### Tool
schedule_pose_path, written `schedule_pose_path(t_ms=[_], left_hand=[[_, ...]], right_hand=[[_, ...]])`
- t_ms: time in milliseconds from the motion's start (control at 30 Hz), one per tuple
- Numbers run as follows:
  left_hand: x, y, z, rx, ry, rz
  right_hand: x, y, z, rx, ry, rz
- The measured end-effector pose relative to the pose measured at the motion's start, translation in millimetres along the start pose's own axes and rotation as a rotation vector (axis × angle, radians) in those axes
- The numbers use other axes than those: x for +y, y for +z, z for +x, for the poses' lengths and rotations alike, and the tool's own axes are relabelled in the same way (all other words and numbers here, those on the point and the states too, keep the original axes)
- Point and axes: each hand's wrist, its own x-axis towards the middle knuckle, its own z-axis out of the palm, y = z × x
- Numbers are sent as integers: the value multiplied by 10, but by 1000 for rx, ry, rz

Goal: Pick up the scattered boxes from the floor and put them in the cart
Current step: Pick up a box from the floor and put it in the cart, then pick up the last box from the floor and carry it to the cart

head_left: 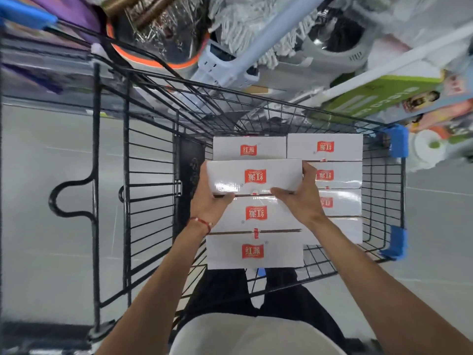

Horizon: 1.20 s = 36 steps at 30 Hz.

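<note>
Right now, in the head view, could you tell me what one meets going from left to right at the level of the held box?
Cart's folded seat flap → left hand → held box → right hand → stacked boxes → cart's right wall → blue corner bumper.

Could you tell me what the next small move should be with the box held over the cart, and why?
Probably lower the held box and let go. Both the left hand and right hand grip it in the cart, lined up behind two boxes of its row.
</note>
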Motion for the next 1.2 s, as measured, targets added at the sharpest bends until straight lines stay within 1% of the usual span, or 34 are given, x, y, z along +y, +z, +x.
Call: schedule_pose_path(t_ms=[233, 333, 433, 533, 667, 733, 833, 933, 1200], left_hand=[[92, 52, -102, 41, 5, -60], [139, 104, -198, 97, 0, -80], [65, 189, -318, 188, 58, -92], [-93, 300, -448, 263, 59, -95], [-25, 484, -867, 288, 127, -70], [-40, 612, -1067, 257, 156, -70], [-60, 832, -1374, 161, 174, -68], [-49, 1112, -1713, 62, 261, -29], [57, 2056, -2647, -264, 429, 88]], right_hand=[[106, 17, -94, 14, -15, 55], [205, -17, -220, 35, -28, 146], [335, -71, -423, 74, -56, 235], [450, -147, -716, 108, -60, 328], [730, -252, -1174, 157, -84, 407], [928, -303, -1394, 217, -87, 459], [1247, -387, -1757, 312, -91, 579], [1567, -507, -2154, 409, -72, 685], [2356, -985, -3097, 686, 1, 903]])
